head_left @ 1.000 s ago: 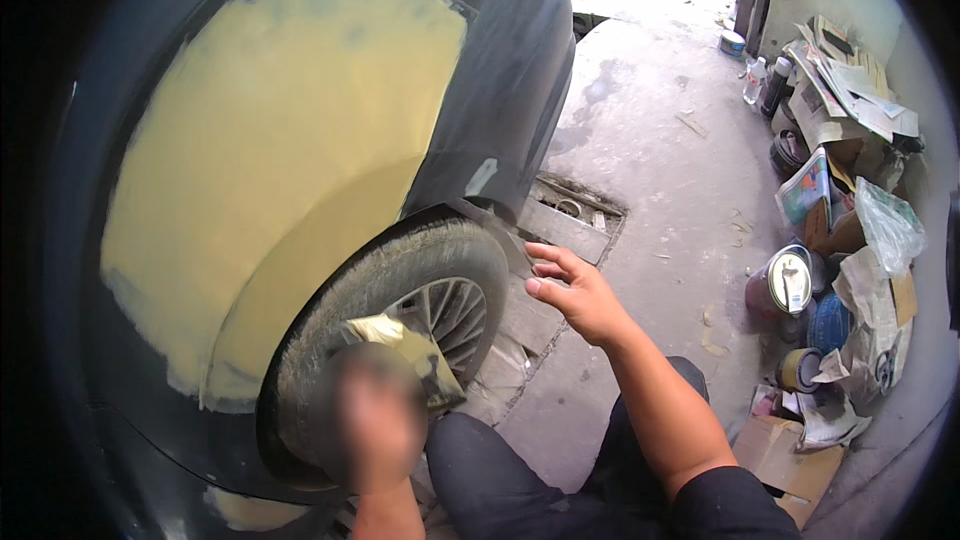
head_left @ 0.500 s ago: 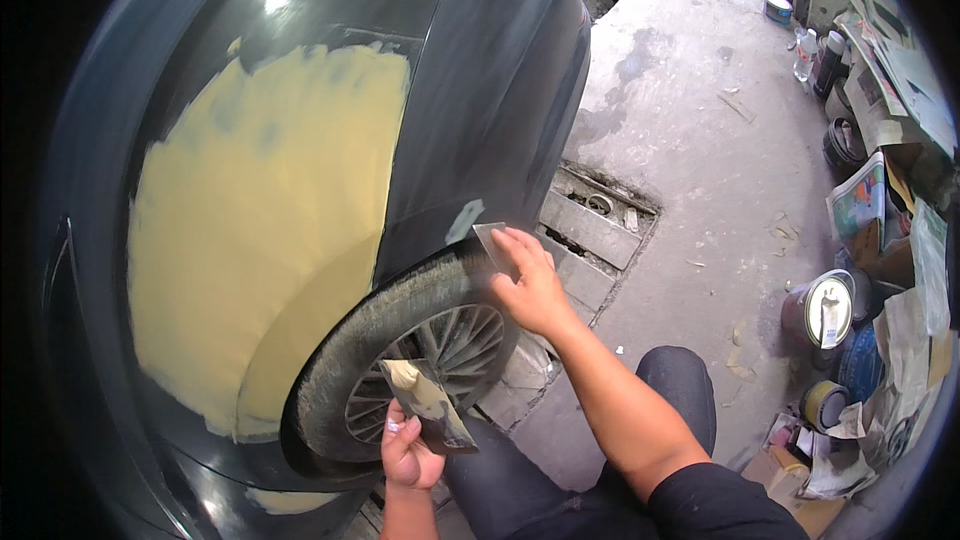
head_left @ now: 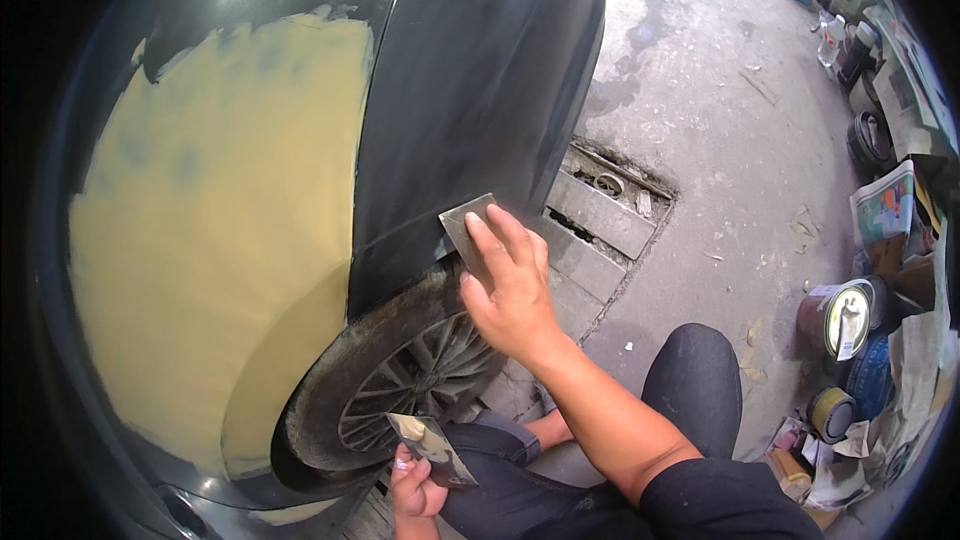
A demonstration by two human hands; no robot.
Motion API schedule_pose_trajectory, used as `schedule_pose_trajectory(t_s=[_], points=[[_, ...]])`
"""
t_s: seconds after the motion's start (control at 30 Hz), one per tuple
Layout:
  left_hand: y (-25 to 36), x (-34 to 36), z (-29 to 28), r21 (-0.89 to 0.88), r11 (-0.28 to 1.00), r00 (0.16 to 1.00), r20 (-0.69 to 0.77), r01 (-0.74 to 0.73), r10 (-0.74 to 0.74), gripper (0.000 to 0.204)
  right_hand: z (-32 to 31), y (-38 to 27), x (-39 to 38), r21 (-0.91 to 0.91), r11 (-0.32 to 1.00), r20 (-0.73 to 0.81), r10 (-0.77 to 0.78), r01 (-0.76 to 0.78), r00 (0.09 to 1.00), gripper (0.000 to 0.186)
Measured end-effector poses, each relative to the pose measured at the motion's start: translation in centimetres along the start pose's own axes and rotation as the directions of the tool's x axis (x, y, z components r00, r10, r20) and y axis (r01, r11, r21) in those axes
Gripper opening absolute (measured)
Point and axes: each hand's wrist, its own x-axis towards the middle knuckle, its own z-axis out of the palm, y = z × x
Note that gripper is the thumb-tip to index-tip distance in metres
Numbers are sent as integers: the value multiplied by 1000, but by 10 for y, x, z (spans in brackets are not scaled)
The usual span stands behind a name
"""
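Note:
My right hand (head_left: 517, 295) grips a flat metal putty spreader (head_left: 462, 223), its fingers laid along the blade. The blade is at the dark car panel (head_left: 470, 80), just above the wheel arch, over a small grey-green smear mostly hidden behind it. Low in the view, my left hand (head_left: 415, 488) pinches a second flat metal plate (head_left: 445, 460) carrying a dab of beige body filler (head_left: 418, 430). A wide, dried-looking patch of yellowish filler (head_left: 230, 220) covers the panel on the left. Below the right hand sits the dusty tyre (head_left: 325, 415) with its spoked rim.
My bent knee (head_left: 695, 380) is to the right of the wheel. A drain with concrete slabs (head_left: 610, 215) runs along the car. Paint cans (head_left: 830, 320), a plastic bottle (head_left: 830, 40), newspapers (head_left: 885, 205) and scrap paper line the right side of the concrete floor.
My right hand has moved left with the spreader, bringing it over the smear above the arch. The left hand and its plate sit lower in view; the view itself has shifted.

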Motion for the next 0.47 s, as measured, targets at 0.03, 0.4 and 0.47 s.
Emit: schedule_pose_trajectory(t_s=[0.03,0.4,0.47], points=[[1,3,0,-2,1000,1000,11,12,-12,51,1,-1,2,-11,1000,-11,-7,7,1000,62],[3,19,1,4,999,996,80,49,-49,51,0,5,-12,-59,998,64,-16,20,998,67],[4,20,1,28,998,995,81,53,-55,52,-1,-1,-2,-35,999,18,-25,26,1000,69]])
